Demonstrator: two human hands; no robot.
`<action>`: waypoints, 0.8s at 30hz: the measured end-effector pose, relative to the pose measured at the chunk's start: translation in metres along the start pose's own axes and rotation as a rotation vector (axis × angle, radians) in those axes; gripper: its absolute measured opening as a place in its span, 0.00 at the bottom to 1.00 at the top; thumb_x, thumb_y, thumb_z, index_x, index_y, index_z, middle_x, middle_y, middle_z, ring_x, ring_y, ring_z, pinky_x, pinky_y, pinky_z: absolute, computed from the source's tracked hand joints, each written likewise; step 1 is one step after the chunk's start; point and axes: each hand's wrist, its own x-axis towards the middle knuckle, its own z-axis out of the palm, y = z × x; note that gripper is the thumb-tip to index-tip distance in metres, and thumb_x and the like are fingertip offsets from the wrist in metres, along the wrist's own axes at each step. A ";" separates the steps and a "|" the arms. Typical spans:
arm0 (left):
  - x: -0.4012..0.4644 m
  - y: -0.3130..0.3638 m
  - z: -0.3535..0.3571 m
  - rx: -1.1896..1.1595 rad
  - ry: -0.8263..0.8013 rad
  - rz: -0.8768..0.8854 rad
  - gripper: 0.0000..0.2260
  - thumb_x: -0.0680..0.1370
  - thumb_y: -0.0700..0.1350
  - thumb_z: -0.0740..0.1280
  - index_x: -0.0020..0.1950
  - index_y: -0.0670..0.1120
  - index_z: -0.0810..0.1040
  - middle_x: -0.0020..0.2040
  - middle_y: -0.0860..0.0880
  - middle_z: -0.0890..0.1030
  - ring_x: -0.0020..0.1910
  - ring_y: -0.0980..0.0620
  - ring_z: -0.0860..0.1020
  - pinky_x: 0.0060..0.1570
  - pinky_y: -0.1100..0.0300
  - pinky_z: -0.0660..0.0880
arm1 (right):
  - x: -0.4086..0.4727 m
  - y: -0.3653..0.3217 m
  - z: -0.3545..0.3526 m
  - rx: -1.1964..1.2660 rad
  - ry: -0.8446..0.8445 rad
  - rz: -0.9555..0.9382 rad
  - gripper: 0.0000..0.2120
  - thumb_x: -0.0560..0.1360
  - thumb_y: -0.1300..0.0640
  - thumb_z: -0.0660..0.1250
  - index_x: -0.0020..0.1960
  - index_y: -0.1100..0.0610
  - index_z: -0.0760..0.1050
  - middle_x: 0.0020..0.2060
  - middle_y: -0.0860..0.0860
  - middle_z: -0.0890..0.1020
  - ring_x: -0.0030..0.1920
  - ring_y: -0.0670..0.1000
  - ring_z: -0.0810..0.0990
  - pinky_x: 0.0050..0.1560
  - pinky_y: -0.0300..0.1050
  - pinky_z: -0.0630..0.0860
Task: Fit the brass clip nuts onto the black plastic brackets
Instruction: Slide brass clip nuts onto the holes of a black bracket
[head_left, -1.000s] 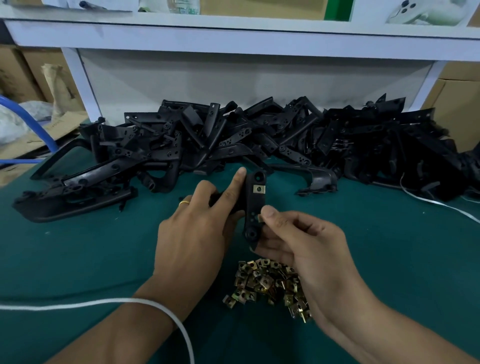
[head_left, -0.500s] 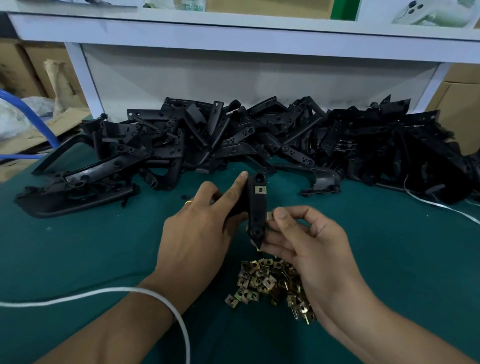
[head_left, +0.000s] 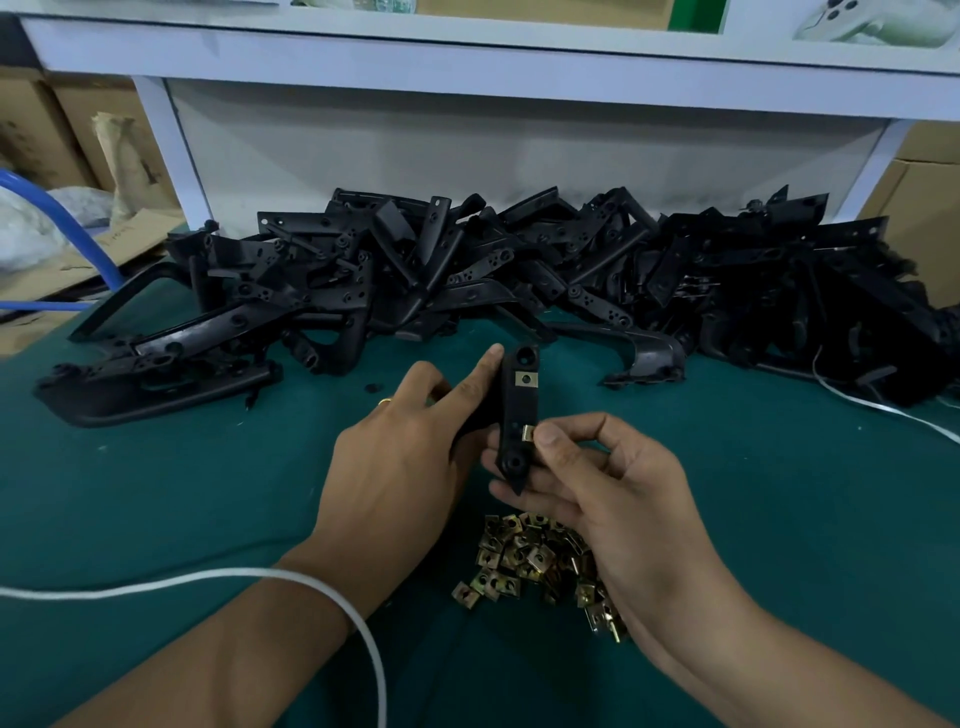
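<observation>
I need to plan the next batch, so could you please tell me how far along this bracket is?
Done: one brass clip nut already sits near the top of the held bracket. In hand: the left hand holds the bracket while the right hand pinches a second nut at its lower edge, not yet seated. Left: the bracket pile and loose nuts.

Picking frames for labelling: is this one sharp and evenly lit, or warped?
Head view: the hands, left and right, and the bracket look sharp; light is soft, without glare; the black pile loses detail on its right; the wide lens bows the shelf edge.
</observation>
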 end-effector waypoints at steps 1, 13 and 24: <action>0.000 0.000 0.000 0.012 0.005 0.009 0.32 0.78 0.51 0.65 0.81 0.61 0.61 0.52 0.53 0.72 0.35 0.50 0.74 0.26 0.55 0.73 | 0.000 0.000 0.000 -0.007 -0.001 0.004 0.08 0.83 0.63 0.66 0.56 0.70 0.75 0.47 0.65 0.88 0.50 0.63 0.89 0.48 0.51 0.86; 0.000 -0.002 0.003 -0.097 0.022 -0.008 0.35 0.79 0.48 0.71 0.81 0.64 0.59 0.52 0.54 0.71 0.38 0.51 0.76 0.30 0.49 0.78 | 0.001 0.001 0.001 0.056 -0.018 0.014 0.09 0.86 0.61 0.61 0.60 0.67 0.71 0.50 0.65 0.87 0.51 0.65 0.88 0.49 0.53 0.86; 0.001 -0.004 0.002 -0.129 0.062 0.027 0.32 0.77 0.51 0.64 0.81 0.64 0.61 0.50 0.56 0.70 0.36 0.52 0.74 0.27 0.51 0.76 | 0.002 -0.006 0.002 0.067 -0.074 0.016 0.11 0.85 0.62 0.61 0.60 0.71 0.71 0.49 0.68 0.87 0.49 0.67 0.88 0.46 0.53 0.86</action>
